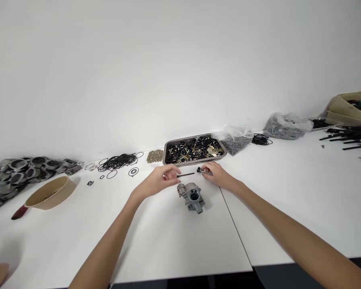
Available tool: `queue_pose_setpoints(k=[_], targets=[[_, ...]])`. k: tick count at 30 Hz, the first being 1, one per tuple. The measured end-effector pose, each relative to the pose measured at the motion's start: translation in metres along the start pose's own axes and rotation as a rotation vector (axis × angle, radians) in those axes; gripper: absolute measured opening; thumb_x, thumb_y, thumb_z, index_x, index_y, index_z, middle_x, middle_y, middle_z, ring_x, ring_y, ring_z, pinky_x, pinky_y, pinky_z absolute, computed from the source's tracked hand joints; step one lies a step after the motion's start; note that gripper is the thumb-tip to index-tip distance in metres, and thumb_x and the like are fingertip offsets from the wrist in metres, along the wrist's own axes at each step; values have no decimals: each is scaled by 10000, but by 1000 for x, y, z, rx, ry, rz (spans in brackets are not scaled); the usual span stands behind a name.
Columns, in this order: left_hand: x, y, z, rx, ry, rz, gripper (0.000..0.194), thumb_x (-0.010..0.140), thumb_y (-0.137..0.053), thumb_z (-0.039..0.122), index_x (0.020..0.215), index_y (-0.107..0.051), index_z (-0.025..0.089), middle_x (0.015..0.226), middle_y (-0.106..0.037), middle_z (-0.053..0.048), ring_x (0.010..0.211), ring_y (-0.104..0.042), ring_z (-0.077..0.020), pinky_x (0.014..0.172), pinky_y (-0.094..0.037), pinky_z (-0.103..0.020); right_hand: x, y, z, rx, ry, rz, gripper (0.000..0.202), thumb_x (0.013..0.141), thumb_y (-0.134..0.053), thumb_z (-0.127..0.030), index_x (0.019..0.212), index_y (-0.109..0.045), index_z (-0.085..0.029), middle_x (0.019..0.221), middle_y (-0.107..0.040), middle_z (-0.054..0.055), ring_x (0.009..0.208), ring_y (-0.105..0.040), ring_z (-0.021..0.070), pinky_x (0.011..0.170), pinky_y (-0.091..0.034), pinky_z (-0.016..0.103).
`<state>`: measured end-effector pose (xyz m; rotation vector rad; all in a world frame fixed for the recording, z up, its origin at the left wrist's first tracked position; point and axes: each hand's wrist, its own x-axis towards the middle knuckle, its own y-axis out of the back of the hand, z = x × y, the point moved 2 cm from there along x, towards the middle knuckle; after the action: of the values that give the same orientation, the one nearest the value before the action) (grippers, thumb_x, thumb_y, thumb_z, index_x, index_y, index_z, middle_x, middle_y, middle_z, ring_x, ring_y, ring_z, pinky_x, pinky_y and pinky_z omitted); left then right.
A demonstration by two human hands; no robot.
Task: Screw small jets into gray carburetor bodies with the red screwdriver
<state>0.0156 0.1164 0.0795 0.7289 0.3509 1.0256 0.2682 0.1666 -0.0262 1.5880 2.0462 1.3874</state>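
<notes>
Near the grey cast-metal body (193, 196), the half-curled left hand (163, 179) holds a slim black-shafted tool (186, 174); the right hand (215, 172) pinches a black-tipped silvery part (203, 171), perhaps for control.

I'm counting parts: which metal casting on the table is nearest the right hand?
The carburetor body, sitting alone just nearer the camera than the right hand; the other castings are heaped at far left.

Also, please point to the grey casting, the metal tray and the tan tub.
Grey casting (188, 196), head view: body beside its opening.
Metal tray (195, 162), head view: front rim.
Tan tub (59, 197), head view: outer wall.
</notes>
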Motion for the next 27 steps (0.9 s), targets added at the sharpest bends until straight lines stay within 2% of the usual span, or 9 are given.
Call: queue_pose_setpoints(k=[2,4,7,9,13,16,18,21,27], targets=[[9,-3,-15,-74,36,173,309,842,-609,473,777,-569,174,653,-576,0,591,-538,-117,572,-441,-244,0,0,1,-2,-6,-6,90,868,-541,-231,934,-596,-201,907,-624,50,876,-548,214,762,-418,326],[14,-12,-35,-85,47,286,355,856,-567,505,735,-518,176,613,-539,12,545,-485,-102,536,-398,-232,0,0,1,-6,-15,-15,95,878,-539,-247,943,-593,-203,895,-617,47,866,-543,211,749,-416,321],[12,-24,-61,-62,65,343,394,815,-600,548,709,-532,174,594,-530,14,537,-431,-98,522,-350,-230,1,1,1,-11,-28,-33,104,891,-531,-267,952,-590,-207,881,-606,42,853,-536,208,738,-413,317],[8,-26,-70,-20,65,338,407,812,-603,557,688,-529,176,592,-534,15,543,-403,-99,523,-325,-231,1,1,0,-11,-35,-43,108,894,-526,-276,946,-592,-208,870,-599,40,849,-531,209,734,-412,318],[3,-24,-67,93,27,282,395,870,-554,521,682,-459,187,605,-522,26,559,-388,-104,545,-286,-235,1,-1,1,-3,-46,-41,120,894,-520,-287,945,-589,-203,860,-583,45,851,-524,214,736,-416,327],[2,-26,-61,186,-14,239,448,892,-524,515,627,-371,189,534,-402,40,521,-304,-105,540,-209,-255,-1,0,-2,9,-54,-17,135,886,-529,-293,950,-598,-196,876,-574,54,842,-527,211,728,-429,327],[2,-29,-59,234,-38,225,478,920,-474,503,597,-317,187,513,-330,40,507,-250,-105,544,-177,-270,-2,5,-6,23,-57,1,151,890,-527,-297,965,-610,-195,900,-580,59,823,-537,199,712,-440,318],[2,-33,-59,279,-67,211,466,953,-411,465,597,-301,184,518,-326,36,499,-252,-103,547,-178,-274,2,20,-16,46,-58,43,177,920,-480,-298,973,-611,-191,902,-607,60,764,-557,176,666,-448,298],[1,-34,-60,340,-118,235,457,968,-366,432,592,-282,187,501,-314,37,473,-232,-98,531,-162,-276,46,47,-35,14,-46,101,143,893,-495,-255,858,-620,-194,875,-636,46,770,-576,168,682,-439,291]])
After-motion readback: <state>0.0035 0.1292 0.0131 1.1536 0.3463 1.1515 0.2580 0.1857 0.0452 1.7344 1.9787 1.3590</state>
